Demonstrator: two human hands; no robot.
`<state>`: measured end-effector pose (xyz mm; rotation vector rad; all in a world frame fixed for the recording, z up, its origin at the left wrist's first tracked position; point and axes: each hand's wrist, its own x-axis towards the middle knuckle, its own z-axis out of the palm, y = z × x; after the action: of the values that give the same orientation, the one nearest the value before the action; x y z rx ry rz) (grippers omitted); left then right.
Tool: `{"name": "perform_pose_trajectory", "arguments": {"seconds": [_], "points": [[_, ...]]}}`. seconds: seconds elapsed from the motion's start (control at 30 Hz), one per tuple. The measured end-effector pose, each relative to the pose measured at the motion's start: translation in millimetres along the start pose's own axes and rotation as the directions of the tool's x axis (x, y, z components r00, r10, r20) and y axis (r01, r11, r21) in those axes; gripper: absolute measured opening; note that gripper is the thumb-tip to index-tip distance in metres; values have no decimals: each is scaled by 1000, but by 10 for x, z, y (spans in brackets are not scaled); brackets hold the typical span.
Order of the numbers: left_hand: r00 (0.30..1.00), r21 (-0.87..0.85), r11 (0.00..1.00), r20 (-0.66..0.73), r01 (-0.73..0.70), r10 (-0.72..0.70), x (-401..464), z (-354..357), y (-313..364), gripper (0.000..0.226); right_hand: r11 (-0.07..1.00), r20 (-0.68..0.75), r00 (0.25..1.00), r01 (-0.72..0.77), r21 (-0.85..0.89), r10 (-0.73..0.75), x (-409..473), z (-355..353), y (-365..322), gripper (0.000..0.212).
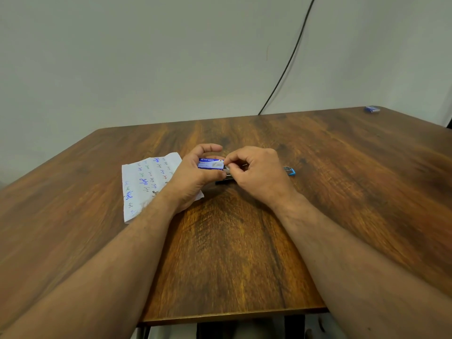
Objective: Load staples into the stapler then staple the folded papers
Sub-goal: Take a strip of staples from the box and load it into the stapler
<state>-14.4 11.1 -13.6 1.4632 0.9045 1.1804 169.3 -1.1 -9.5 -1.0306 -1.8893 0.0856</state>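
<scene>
At the middle of a wooden table (244, 241), a person draws staples from a small blue staple box (210, 164), the loading step apparently just under way. The left hand (195, 177) curls round the box, thumb beneath, fingers arched above. The right hand (254, 172) pinches thumb and forefinger at the box's open right end, on what looks like a metal strip; the strip itself is too small to confirm. A steady, straight pull should keep the strip from snapping. The stapler (289, 171), blue-tipped, lies just right of the right hand. The folded papers (146, 182) rest under the left wrist. Both forearms reach forward.
</scene>
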Motion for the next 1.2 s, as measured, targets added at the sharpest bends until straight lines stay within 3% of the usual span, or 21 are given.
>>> {"name": "perform_pose_trajectory", "arguments": {"seconds": [0.23,0.6,0.87,1.0,1.2], "points": [[998,59,998,-66,-16,20,-13,44,22,73,999,-12,1000,-12,47,13,6,17,17,14],[996,47,995,-38,-84,85,-14,46,17,53,998,10,1000,-7,57,6,-4,72,-33,17],[992,-48,994,-86,-99,94,24,0,-42,47,985,-81,994,-63,162,77,2,101,-43,13],[990,-29,993,-85,-114,111,31,3,-49,38,984,-165,982,-60,169,89,23,48,-27,18],[991,9,993,-59,-118,119,16,-1,-27,40,979,-171,977,-92,184,124,27,67,24,17]]}}
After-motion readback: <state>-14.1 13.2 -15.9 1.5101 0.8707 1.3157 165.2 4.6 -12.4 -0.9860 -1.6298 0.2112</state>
